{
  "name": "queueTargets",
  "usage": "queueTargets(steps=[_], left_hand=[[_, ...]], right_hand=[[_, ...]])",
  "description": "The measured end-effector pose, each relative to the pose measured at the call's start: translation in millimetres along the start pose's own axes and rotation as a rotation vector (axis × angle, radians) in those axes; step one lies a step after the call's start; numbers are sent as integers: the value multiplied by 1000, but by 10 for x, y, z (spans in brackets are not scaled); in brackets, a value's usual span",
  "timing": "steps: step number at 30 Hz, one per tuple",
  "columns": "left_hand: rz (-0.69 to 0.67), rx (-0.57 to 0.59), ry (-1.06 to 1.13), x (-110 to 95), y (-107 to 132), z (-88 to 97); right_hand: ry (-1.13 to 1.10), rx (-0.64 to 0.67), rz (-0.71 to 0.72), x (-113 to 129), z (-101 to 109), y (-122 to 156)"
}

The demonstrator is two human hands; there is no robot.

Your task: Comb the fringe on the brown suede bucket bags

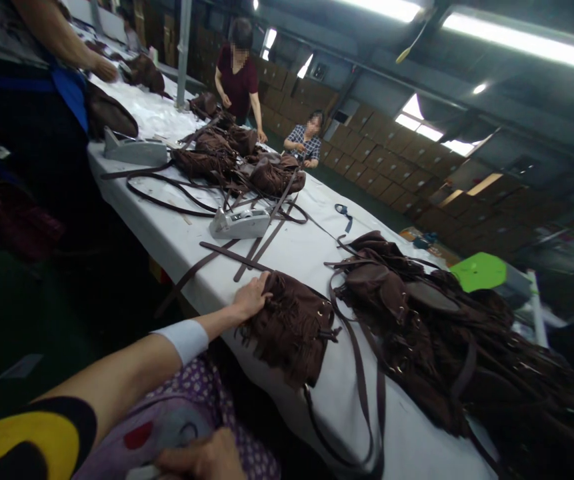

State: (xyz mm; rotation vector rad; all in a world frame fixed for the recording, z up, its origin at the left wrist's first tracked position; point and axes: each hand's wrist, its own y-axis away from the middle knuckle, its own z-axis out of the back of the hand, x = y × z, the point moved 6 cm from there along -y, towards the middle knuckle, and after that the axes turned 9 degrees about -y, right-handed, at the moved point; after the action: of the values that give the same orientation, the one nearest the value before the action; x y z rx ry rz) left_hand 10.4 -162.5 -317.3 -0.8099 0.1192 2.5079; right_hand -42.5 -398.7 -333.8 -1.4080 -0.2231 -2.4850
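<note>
My left hand point(251, 298) reaches out over the near edge of the white table point(297, 257) and grips the top edge of a brown fringed suede bag point(291, 327), fingers curled over it. The bag lies on its side, and its long strap point(367, 400) trails toward the table's near end. My right hand point(207, 459) sits low at the bottom of the view against purple patterned cloth point(201, 393). Its fingers are curled, and what they hold is hidden.
A pile of similar brown bags point(447, 333) lies to the right. Loose straps point(247, 257), two grey tape dispensers point(239, 223) and more bags point(237, 163) lie further along. A person's arm point(67, 40) is at far left, two other people point(239, 80) work beyond, and boxes point(381, 167) line the back.
</note>
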Motion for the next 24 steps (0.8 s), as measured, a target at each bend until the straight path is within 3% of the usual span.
queueTargets(steps=[2,4,8,11,14,17,20,22,24], left_hand=[[-26,-18,-10,44,-112,142],[-96,-66,-15,34,-102,297],[-453,-172,161,-301,308,506],[-567,-165,273,-612,725,468],[-586,-121,167,-878,1045,231],[-692,-56,-91,-1021,1218,-153],[-877,-41,-307,-993,1236,-488],[-1024,-47,-320,-940,1209,-593],[-1133,-74,-255,-899,1176,-583]], right_hand=[[-94,-128,-74,-63,100,70],[-165,-366,-188,-197,413,207],[-248,-772,-328,-412,1081,631],[-324,-1051,-424,-506,1391,942],[-307,-1246,-465,-547,1571,1158],[-188,-1243,-531,-612,1652,1290],[29,-1144,-551,-642,1702,1359],[169,-1056,-509,-635,1746,1336],[261,-967,-441,-620,1819,1248]])
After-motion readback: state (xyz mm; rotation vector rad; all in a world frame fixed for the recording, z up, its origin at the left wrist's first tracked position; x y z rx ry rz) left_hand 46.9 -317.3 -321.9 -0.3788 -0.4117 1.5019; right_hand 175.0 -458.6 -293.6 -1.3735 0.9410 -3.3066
